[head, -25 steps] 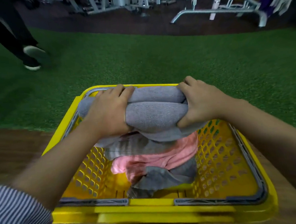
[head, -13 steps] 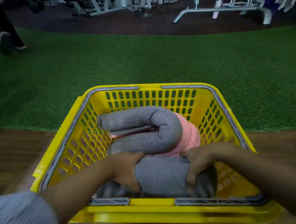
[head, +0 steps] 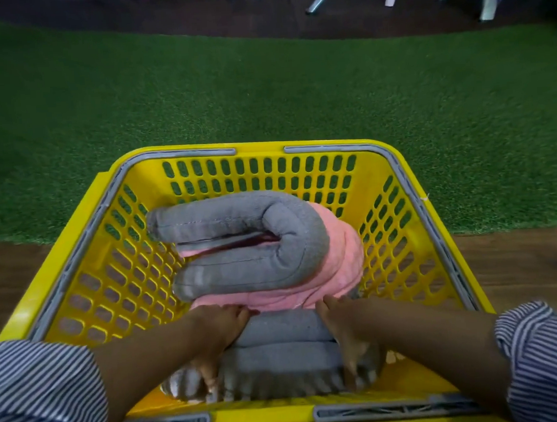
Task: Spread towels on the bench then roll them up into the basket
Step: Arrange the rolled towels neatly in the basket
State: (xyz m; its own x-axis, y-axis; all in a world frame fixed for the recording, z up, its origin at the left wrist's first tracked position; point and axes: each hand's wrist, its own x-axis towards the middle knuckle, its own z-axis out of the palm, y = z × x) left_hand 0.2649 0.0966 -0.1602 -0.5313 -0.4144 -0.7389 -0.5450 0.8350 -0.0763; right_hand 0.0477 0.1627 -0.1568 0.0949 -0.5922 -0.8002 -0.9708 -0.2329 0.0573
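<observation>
The left hand [head: 218, 337] reaches down into the near part of the basket [head: 86, 242]; its fingers curl over the left end of a rolled grey towel [head: 287, 350], holding it low against the near wall; a striped sleeve covers the arm at the near left edge. The roll lies crosswise on the basket floor, and the right hand [head: 346, 334] grips its right end in the same way, fingers wrapped down its side, tips blurred; so both hands hold the one roll and it looks just set in place, though not yet let go. Just beyond it, touching, lies a pink towel [head: 342, 259], and on that a second grey towel [head: 240, 242] bent into a loose U, open to the left; these two fill the middle of the basket, more bundled than neatly rolled. The basket stands on a brown wooden surface [head: 518, 261] with green turf [head: 263, 91] beyond it. Judging from this, at least three towels are already in; no towel lies spread outside the basket within view, so the task seems near its end, with release of the near roll left, and any towels out of view cannot be judged.
</observation>
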